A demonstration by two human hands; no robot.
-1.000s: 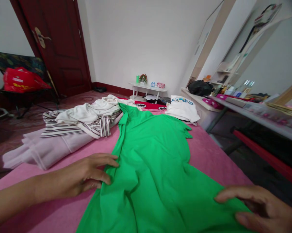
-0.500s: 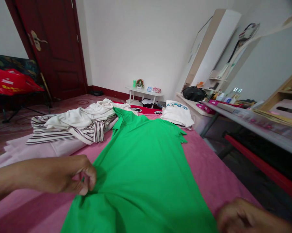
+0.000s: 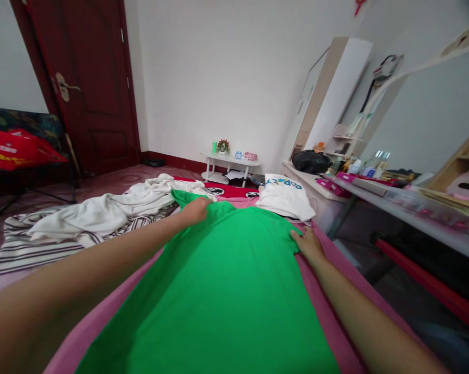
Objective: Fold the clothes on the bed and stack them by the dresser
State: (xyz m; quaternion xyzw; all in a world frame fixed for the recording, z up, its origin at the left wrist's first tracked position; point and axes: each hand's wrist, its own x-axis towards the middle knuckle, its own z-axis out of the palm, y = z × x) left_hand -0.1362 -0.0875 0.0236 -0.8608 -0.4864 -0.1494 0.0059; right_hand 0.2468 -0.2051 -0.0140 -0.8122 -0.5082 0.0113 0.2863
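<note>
A green T-shirt [image 3: 226, 291] lies spread out on a pink bed cover [image 3: 113, 306], its neck end away from me. My left hand [image 3: 195, 210] is closed on the shirt near its far left shoulder, fingers bunched against the cloth. On the far right, my right hand [image 3: 309, 244] has its thumb and fingers at the short sleeve, taking hold of its edge. Parts of both sleeves are hidden by my hands. The shirt's near end runs out of the bottom of the view.
White cloth [image 3: 102, 210] and a striped garment [image 3: 35, 241] lie in a heap on the left. A folded white T-shirt [image 3: 285, 197] with printed letters sits beyond my right hand. A cluttered desk [image 3: 406, 200] stands at right, a low white table [image 3: 229, 159] by the wall.
Both hands have moved forward, away from me, to the shirt's shoulder end. The left has let go of the shirt's left side lower down, and the fold there has smoothed out.
</note>
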